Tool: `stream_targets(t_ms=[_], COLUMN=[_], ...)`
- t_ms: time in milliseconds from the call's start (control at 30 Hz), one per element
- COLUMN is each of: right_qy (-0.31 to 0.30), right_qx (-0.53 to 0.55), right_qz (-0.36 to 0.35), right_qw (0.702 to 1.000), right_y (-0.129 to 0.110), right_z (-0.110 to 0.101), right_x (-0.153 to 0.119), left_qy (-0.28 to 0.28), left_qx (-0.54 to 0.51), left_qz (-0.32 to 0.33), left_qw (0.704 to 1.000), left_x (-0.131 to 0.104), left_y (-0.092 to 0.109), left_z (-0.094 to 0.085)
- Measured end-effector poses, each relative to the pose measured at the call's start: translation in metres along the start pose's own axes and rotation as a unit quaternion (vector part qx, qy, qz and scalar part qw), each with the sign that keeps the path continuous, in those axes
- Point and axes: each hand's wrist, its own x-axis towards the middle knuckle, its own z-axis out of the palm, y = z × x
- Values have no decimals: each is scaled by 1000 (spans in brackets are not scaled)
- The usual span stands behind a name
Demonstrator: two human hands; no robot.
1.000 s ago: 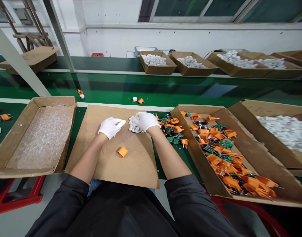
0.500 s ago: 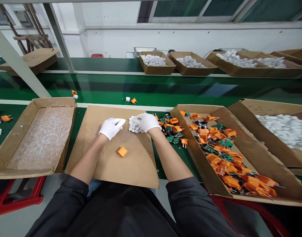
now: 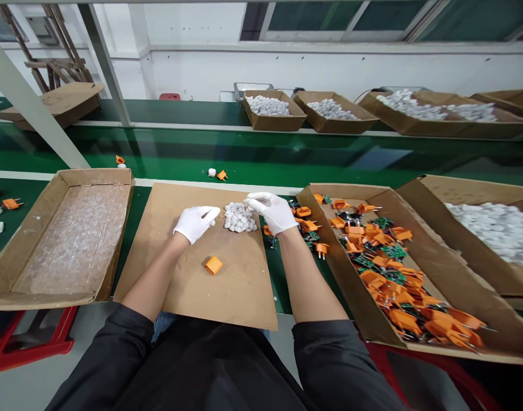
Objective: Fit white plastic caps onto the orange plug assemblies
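My left hand (image 3: 196, 223), in a white glove, is over the cardboard sheet (image 3: 159, 274), its thumb and fingers brought together; anything between them is hidden. Close to its right lies a heap of small white pieces (image 3: 239, 218). At the heap's right edge is my right hand (image 3: 273, 213), also gloved, palm down with fingers slightly apart and nothing visible in them. Nearer to me on the sheet rests an orange plastic shell (image 3: 213, 265). Orange plugs with green circuit boards (image 3: 306, 224) lie beyond my right wrist, partly covered by it.
A cardboard tray (image 3: 127, 228) with a clear plastic lining stands left. On the right, a box (image 3: 342, 285) holds many orange plugs and boards, beside a box of white pieces (image 3: 497, 228). A green conveyor belt (image 3: 167, 157) carries a few parts. More boxes (image 3: 274, 121) line the shelf.
My right hand has moved right, off the top of the white heap, uncovering it. My left hand has barely moved. Small parts on the belt have shifted left.
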Motion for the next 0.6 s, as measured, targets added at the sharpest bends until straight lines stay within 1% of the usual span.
stream_targets(t_ms=[33,67,100,167,233,300,367,433,500,600], right_qy=[-7,-12,-19,-28,-33,-32,-29,-30,-37,-54], right_qx=[22,23,7,-58,-141,-180,-176,-173,-194,-237], right_qz=[-13,-33,-53,-104,-151,-167,-165,-167,-176,-185], right_qw=[1000,999,998,992,978,969,970,970,964,952], right_y=[-5,-10,-16,-25,-30,-30,-27,-24,-22,-22], right_z=[6,13,20,35,46,52,55,54,53,53], right_x=[-6,-13,-21,-36,-47,-53,-56,-57,-58,-60], left_qy=[-6,-23,-44,-110,-121,-114,-120,-133,-127,-93], left_qx=[-28,-66,-109,-191,-227,-237,-232,-206,-137,0], left_qz=[-5,-14,-26,-59,-65,-48,-24,-4,10,23], left_qw=[1000,997,993,974,964,964,965,970,982,995], left_x=[0,-1,-1,0,0,0,-2,-4,-6,-7], left_y=[1,2,3,5,6,7,7,7,8,7], left_z=[2,5,9,16,21,21,18,14,11,8])
